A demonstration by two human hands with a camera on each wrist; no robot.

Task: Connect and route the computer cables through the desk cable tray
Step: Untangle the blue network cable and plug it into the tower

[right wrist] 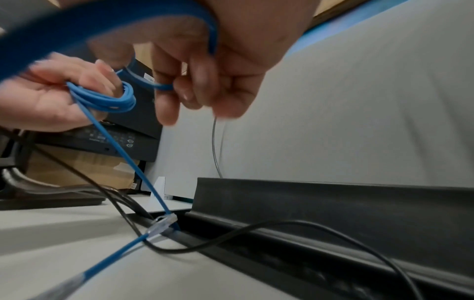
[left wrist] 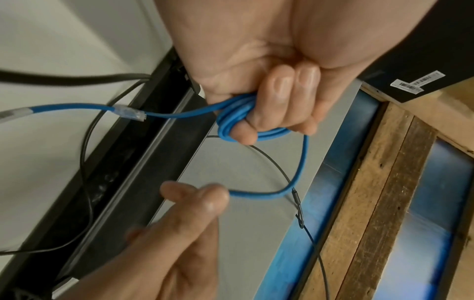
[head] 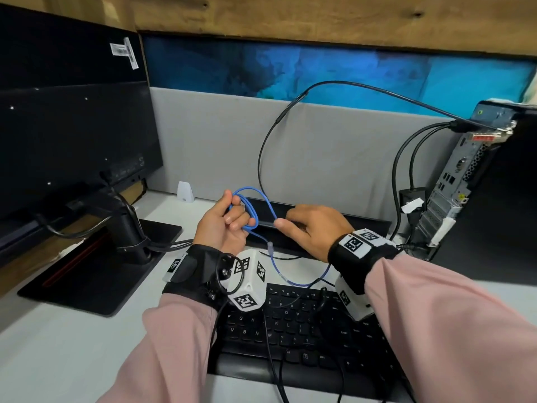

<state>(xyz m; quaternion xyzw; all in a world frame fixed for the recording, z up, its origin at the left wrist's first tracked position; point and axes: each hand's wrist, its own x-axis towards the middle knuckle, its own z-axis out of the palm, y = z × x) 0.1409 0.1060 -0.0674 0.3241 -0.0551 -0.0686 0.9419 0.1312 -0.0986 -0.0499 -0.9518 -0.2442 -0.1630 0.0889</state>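
A blue network cable [head: 247, 206] is wound in several loops round the curled fingers of my left hand [head: 223, 225], which grips the coil [left wrist: 231, 123] above the desk. My right hand [head: 308, 228] pinches one strand [left wrist: 256, 195] of the same cable between thumb and fingertips [right wrist: 166, 89]. A clear plug [head: 270, 246] hangs below the left hand, seen over the tray edge [right wrist: 164, 223]. The black cable tray [head: 363, 221] runs along the desk's back edge, with its slot [right wrist: 295, 205] under both hands.
A black keyboard [head: 305, 330] lies in front of me with thin black leads across it. A monitor's back and stand [head: 128, 228] are at the left, a computer tower [head: 453, 187] with plugged black cables at the right. A grey partition [head: 218, 146] closes the back.
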